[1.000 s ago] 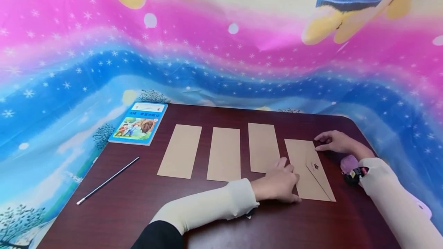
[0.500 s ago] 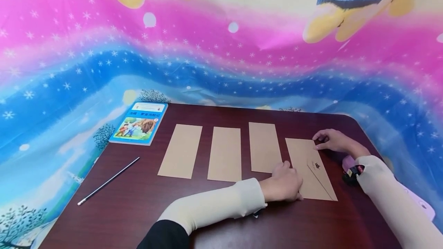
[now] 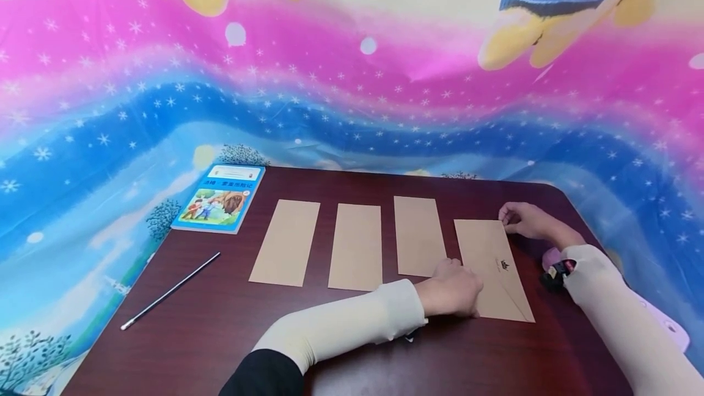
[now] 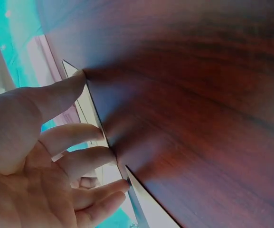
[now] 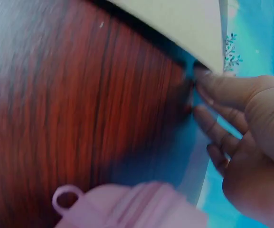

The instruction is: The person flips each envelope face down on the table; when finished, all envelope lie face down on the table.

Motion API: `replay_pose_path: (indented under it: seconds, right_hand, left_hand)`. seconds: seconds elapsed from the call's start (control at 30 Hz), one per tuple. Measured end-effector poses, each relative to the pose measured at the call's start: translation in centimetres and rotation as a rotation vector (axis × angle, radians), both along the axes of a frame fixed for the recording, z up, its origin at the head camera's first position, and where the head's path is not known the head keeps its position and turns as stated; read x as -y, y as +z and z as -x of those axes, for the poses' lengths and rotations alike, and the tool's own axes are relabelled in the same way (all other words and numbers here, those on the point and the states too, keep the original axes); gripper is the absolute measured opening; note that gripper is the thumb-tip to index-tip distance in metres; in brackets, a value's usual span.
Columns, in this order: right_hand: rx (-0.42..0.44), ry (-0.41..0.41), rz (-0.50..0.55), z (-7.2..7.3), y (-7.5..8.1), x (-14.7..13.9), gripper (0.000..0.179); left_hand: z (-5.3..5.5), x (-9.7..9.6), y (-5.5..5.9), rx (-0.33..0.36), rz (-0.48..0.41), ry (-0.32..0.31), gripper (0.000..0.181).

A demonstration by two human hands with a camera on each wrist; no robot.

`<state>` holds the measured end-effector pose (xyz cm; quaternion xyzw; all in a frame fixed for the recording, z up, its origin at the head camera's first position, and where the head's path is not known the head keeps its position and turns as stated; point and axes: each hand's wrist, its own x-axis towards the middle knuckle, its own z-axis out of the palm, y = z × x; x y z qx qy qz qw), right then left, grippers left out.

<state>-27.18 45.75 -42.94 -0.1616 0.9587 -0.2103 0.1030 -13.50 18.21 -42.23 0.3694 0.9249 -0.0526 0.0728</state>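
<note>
A brown paper envelope (image 3: 489,243) with a small dark crown print lies on the table at the right end of a row. Its pointed flap runs along the right side. My left hand (image 3: 453,289) is at its left edge, palm down; in the left wrist view the thumb and fingertips (image 4: 109,154) are spread along that edge, only slightly bent. At the far right corner, my right hand (image 3: 530,223) pinches the paper between thumb (image 5: 222,88) and forefinger. Three more brown envelopes lie to the left: one near (image 3: 418,234), one middle (image 3: 355,246), one far left (image 3: 286,243).
A blue picture-covered book (image 3: 220,197) lies at the back left of the dark red wooden table (image 3: 352,353). In front of it rests a thin pencil (image 3: 170,291). A pink object with a loop (image 5: 141,204) is beside my right wrist. A patterned cloth (image 3: 352,96) hangs behind.
My right fingers have closed in on the envelope's far corner. The left hand has shifted slightly right, its fingers drawn closer together. The flap's dark edge line has grown fainter.
</note>
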Motion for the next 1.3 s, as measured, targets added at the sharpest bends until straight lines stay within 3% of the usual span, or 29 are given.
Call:
replay_pose_path:
  seconds: [0.2,0.53,0.73,1.0,1.1,1.3]
  right_hand:
    - [-0.043,0.022,0.079,-0.5,0.2,-0.8,0.031]
    - [-0.259,0.098,0.069,-1.3,0.8,-0.3,0.042]
    - [-0.308,0.176,0.121,-1.6,1.1,-0.1,0.041]
    - [-0.36,0.202,0.153,-1.6,2.7,0.0,0.032]
    - [-0.352,0.189,0.136,-1.4,3.2,0.3,0.029]
    - [-0.235,0.136,0.13,-1.2,4.1,1.1,0.016]
  left_hand:
    - [0.2,0.2,0.2,0.017,-0.019,-0.016,0.027]
    - [0.3,0.6,0.6,0.024,-0.021,-0.02,0.03]
    - [0.4,1.0,0.7,0.056,-0.052,-0.015,0.03]
    - [0.4,1.1,0.9,0.158,-0.106,-0.006,0.037]
    - [0.5,0.9,1.0,0.223,-0.151,-0.007,0.038]
    - [0.9,0.9,1.8,0.293,-0.304,-0.054,0.078]
